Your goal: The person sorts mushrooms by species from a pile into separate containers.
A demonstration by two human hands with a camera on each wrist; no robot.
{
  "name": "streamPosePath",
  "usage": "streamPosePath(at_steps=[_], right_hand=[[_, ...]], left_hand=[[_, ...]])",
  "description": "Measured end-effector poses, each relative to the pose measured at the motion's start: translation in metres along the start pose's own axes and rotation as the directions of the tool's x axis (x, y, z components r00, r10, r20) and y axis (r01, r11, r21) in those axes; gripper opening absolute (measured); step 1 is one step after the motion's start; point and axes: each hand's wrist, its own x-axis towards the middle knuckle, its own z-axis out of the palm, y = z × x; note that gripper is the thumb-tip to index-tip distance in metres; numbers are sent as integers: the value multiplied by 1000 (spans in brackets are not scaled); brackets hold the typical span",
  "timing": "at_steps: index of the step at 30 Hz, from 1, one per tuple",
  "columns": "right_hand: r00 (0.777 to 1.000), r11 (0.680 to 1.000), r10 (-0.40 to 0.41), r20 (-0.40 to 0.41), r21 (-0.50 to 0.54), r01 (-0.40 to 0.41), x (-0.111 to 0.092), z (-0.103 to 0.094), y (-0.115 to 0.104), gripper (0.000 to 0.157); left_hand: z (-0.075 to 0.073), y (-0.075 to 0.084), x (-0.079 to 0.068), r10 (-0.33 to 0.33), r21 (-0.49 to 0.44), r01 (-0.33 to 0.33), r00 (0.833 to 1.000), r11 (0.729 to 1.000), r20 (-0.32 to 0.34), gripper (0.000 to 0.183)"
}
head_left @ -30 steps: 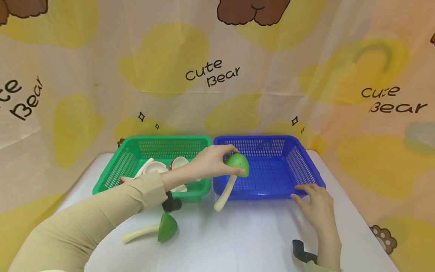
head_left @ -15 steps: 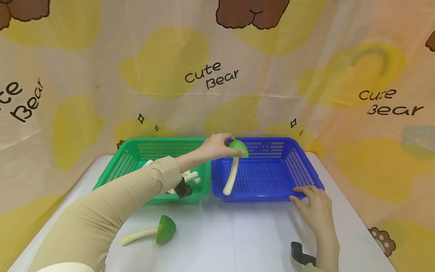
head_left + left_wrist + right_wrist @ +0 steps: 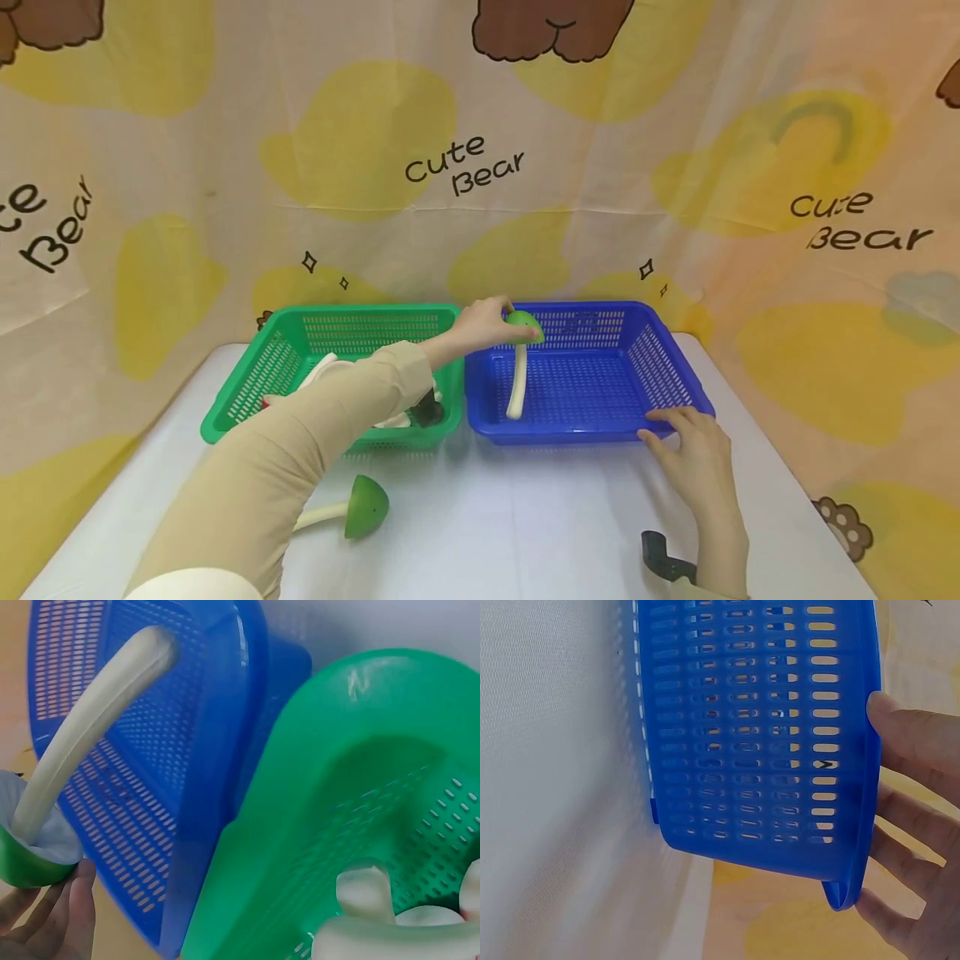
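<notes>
My left hand [image 3: 482,325] pinches a toy mushroom by its green cap, with the pale stem [image 3: 519,375] hanging down over the left part of the blue basket [image 3: 592,436]. In the left wrist view, fingertips [image 3: 82,881] hold the cap's outer side, and the stem [image 3: 94,724] overlaps the blue mesh. My right hand [image 3: 697,467] grips the blue basket's front right corner; in the right wrist view the thumb [image 3: 911,731] lies on the near side of the rim and the other fingers go behind it. A second green toy mushroom [image 3: 367,507] lies on the table in front.
A green basket [image 3: 367,309] stands left of the blue one, holding white and red pieces partly hidden by my left sleeve [image 3: 337,425]. Black wrist mounts [image 3: 663,560] stick out from the wrists. A printed cloth [image 3: 465,242] hangs behind the white table [image 3: 540,517].
My left hand has moved forward with the mushroom, whose stem swung from slanting to nearly upright and now hangs over the blue basket. My right hand stays at the rim.
</notes>
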Motion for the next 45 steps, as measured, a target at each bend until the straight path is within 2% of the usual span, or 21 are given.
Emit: streamPosePath(at_steps=[6, 12, 18, 24, 27, 31, 38, 42, 45], right_hand=[[1000, 1000, 10, 7, 3, -10, 0, -1, 0, 24], [1000, 1000, -1, 5, 3, 1, 1, -1, 0, 24], [1000, 1000, 5, 11, 3, -5, 2, -2, 0, 24], [1000, 1000, 8, 13, -3, -8, 2, -3, -1, 23], [1000, 1000, 14, 19, -6, -14, 2, -3, -1, 24], [1000, 1000, 17, 22, -2, -17, 1, -3, -1, 24], [1000, 1000, 13, 15, -7, -13, 0, -2, -1, 23], [1000, 1000, 16, 17, -1, -16, 0, -2, -1, 23], [1000, 1000, 18, 21, 0, -18, 0, -3, -1, 23]], left_hand=[[18, -2, 8, -8, 90, 5, 1000, 996, 28, 63], [32, -5, 10, -38, 91, 33, 998, 995, 56, 54], [43, -7, 9, -48, 150, 38, 997, 988, 64, 58], [44, -8, 9, -59, 203, 43, 996, 978, 73, 69], [45, -9, 8, -38, 239, 18, 996, 971, 80, 68], [45, -11, 7, 3, 295, -26, 997, 955, 78, 50], [47, -13, 9, 15, 366, -42, 997, 930, 76, 39], [47, -16, 6, 60, 375, -97, 992, 922, 109, 28], [46, -18, 1, 111, 366, -149, 986, 918, 122, 29]])
